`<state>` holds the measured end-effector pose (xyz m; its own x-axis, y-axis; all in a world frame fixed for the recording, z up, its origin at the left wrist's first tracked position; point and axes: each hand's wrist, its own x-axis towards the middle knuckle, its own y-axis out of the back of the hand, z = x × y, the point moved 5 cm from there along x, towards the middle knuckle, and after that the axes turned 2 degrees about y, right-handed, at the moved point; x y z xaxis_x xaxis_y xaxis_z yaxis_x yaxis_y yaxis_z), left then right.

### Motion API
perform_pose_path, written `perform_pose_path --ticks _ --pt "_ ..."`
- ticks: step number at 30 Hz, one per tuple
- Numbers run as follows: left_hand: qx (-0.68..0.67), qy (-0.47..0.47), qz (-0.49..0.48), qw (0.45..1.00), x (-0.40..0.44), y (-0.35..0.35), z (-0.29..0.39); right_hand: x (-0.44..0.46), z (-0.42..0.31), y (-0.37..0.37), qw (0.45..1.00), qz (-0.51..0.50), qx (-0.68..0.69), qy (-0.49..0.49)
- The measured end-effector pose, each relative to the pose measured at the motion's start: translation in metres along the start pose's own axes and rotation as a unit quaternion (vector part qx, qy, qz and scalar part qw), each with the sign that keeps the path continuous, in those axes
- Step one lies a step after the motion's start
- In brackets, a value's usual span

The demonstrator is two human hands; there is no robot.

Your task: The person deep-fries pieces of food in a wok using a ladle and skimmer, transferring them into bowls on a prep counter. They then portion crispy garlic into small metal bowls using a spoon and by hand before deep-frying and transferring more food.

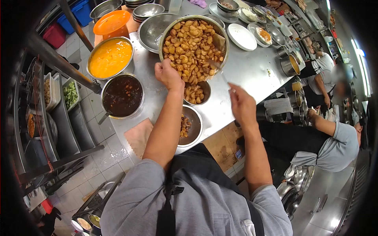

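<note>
My left hand (169,74) is closed on the near-left rim of a large metal bowl (227,47) heaped with glossy brown food chunks (193,39). The bowl tips toward me, over a small metal pot (210,94) that holds more of the same chunks. In my right hand (242,103) is the handle of a metal spoon (214,65), blurred, its head among the chunks at the large bowl's near-right side. Its exact shape is unclear. Closer to me, another metal bowl (199,133) contains some brown pieces, partly hidden by my left forearm.
On the left stand a pot of orange-yellow liquid (110,57), a pot of dark sauce (122,94) and an orange basin (112,21). A pink cloth (138,135) lies by the table edge. White plates (241,37) sit behind. Co-workers (334,145) are at right.
</note>
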<state>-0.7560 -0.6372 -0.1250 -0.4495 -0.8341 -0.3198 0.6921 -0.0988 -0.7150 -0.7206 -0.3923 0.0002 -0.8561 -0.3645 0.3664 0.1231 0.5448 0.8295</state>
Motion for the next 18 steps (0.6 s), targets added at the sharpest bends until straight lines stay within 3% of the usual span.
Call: perform_pose_path --ticks 4,11,18 --pt "0.015 0.024 -0.007 1.0 -0.002 0.002 -0.001 0.039 0.027 -0.008 0.996 0.029 -0.022 -0.078" --pt "0.02 -0.01 0.0 1.0 0.0 -0.001 0.002 0.004 0.015 -0.055 0.993 -0.028 0.062 -0.095" --pt "0.015 -0.004 0.009 1.0 0.002 -0.001 -0.002 -0.022 0.002 -0.045 0.999 -0.019 0.044 -0.026"
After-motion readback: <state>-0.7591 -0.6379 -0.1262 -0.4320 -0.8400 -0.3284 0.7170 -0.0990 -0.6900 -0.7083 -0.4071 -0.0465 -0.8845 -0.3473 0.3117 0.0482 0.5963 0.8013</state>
